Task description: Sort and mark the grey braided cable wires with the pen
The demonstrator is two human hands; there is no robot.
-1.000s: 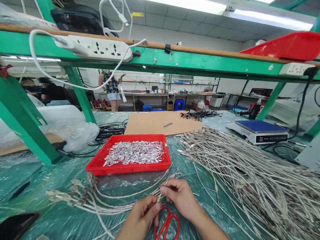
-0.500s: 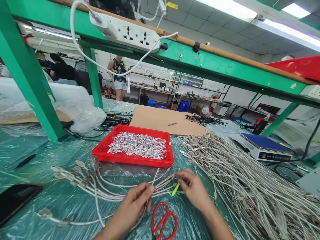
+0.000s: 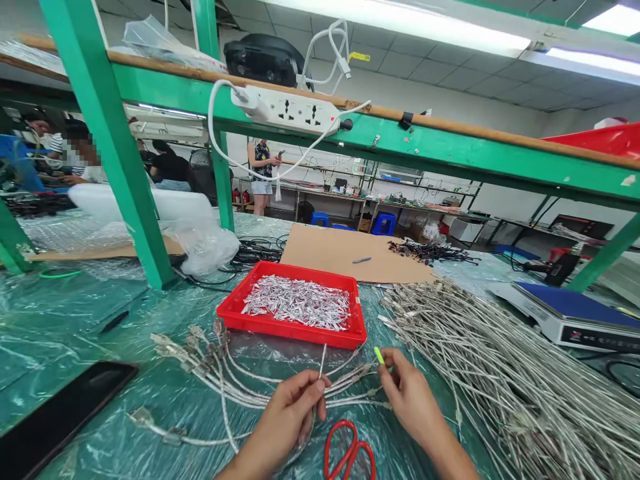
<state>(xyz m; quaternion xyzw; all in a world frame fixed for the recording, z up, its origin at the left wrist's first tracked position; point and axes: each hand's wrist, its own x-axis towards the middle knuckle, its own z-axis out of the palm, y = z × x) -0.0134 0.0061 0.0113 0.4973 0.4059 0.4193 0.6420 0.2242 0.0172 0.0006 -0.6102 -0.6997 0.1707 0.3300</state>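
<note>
My left hand (image 3: 300,407) is closed on a thin whitish cable (image 3: 323,360), whose end sticks up above the fingertips. To its right, my right hand (image 3: 407,393) pinches a small yellow-green strip (image 3: 379,355) between thumb and fingers. A bundle of clear-jacketed cables with plugs (image 3: 235,393) lies on the green plastic sheet, passing behind and between my hands. Red-handled scissors (image 3: 349,450) lie between my forearms, their blades out of sight. Beyond my hands stands a red tray (image 3: 295,331) of small silvery-white pieces (image 3: 300,301).
A large cable pile (image 3: 480,353) covers the right side, with a scale (image 3: 575,310) beyond it. A phone (image 3: 65,413) lies at the left. Cardboard (image 3: 340,250) with a pen lies behind the tray. A green shelf frame (image 3: 425,143) crosses overhead; people are in the background.
The view has shifted, so the scene sits further right. The yellow-green strip has been raised from beside the cables and now points up from my right fingertips. My left hand keeps its cable.
</note>
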